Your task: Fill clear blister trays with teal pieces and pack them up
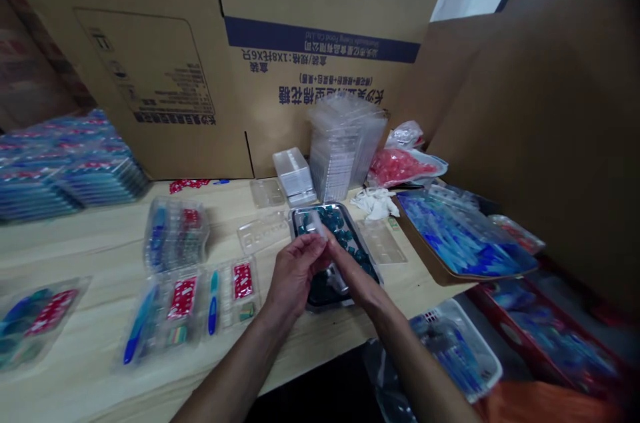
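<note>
My left hand [295,273] and my right hand [350,273] meet over a metal tray [299,218] of small dark green pieces. Together they pinch a small clear plastic item [316,223] held above the tray; I cannot make out exactly what it is. Both hands have their fingers closed on it. Left of the hands lie clear blister packs [233,293] with blue toothbrush-like items and red cards inside.
A stack of clear plastic shells [343,146] stands behind the tray, with a small white box [294,175] beside it. A bag of red pieces [400,166], a cardboard tray of blue items [460,243] and a white basket [457,350] sit right. Blue packs [65,170] are stacked left; cardboard walls surround.
</note>
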The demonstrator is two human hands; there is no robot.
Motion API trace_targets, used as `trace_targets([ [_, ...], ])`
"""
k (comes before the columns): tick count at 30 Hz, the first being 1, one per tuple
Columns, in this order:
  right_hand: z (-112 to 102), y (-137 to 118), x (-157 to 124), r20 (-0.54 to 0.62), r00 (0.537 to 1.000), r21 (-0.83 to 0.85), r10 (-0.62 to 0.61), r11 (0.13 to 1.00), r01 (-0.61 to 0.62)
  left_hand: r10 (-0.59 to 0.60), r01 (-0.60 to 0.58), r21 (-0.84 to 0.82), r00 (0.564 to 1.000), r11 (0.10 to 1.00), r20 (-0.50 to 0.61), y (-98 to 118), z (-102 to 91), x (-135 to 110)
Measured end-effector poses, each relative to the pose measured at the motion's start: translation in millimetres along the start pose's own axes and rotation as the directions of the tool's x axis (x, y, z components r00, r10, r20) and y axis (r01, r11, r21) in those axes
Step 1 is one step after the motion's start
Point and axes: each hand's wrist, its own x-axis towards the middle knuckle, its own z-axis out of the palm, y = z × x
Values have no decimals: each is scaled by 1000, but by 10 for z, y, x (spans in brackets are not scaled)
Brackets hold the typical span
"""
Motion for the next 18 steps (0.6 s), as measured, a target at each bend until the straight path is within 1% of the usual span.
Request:
trace_targets([
  [1, 102, 31, -8, 24, 1000, 143, 14, 990, -17, -8, 7, -33, 999, 999, -38, 0, -20, 0],
  [2, 184, 61, -12, 36, 999, 235, 29, 971, -37, -24, 20, -59, 997, 998, -74, 2, -55, -3],
  [3, 247, 87, -12, 43, 998, 290, 46, 955, -56, -43, 34, -80, 994, 996, -102, 7, -97, -8],
  [5, 333, 121, -1, 50, 996, 347, 77, 934, -89, -69, 54, -111, 988, 992, -136, 20, -176, -27],
  [8, 411, 136, 28, 37, 995, 386, 89, 917, -97, -59, 37, -138, 986, 990, -158, 37, -241, -64],
  [12, 481, 132, 38, 45, 997, 405, 59, 912, -72, -55, 30, -150, 985, 988, -166, 54, -255, -92],
  [18, 515, 138, 14, 47, 997, 388, 67, 918, -80, -47, 25, -130, 984, 991, -173, 53, -268, -96],
])
